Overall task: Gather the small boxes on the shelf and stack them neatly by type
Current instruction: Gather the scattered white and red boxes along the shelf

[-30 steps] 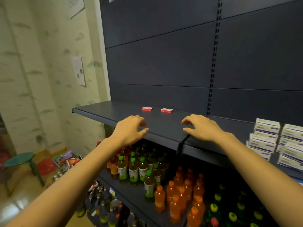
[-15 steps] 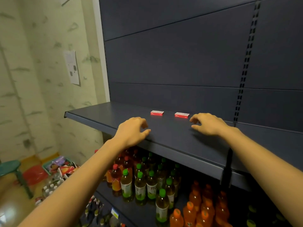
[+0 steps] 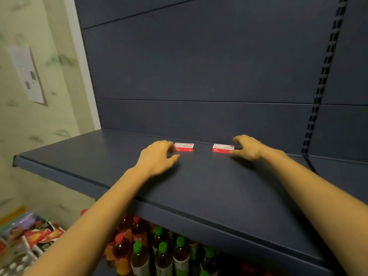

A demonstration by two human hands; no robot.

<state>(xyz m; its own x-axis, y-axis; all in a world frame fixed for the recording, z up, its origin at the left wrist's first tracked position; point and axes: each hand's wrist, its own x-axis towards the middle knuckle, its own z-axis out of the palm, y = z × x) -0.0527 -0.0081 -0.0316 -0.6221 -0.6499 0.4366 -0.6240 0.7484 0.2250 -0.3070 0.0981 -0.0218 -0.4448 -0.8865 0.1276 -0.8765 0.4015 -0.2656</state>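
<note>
I find the left box and right box lying apart at the back of the shelf. Left hand is loosely curled beside the left box, holding nothing. Right hand has its thumb touching the right box; I cannot tell if it grips.

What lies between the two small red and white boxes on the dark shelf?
Nothing lies there: in the head view, only bare dark shelf separates the left box and the right box.

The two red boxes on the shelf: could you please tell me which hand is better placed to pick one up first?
Right, probably. The right hand straddles the end of the right box, thumb at its front corner. The left hand lies beside the left box, not around it.
</note>
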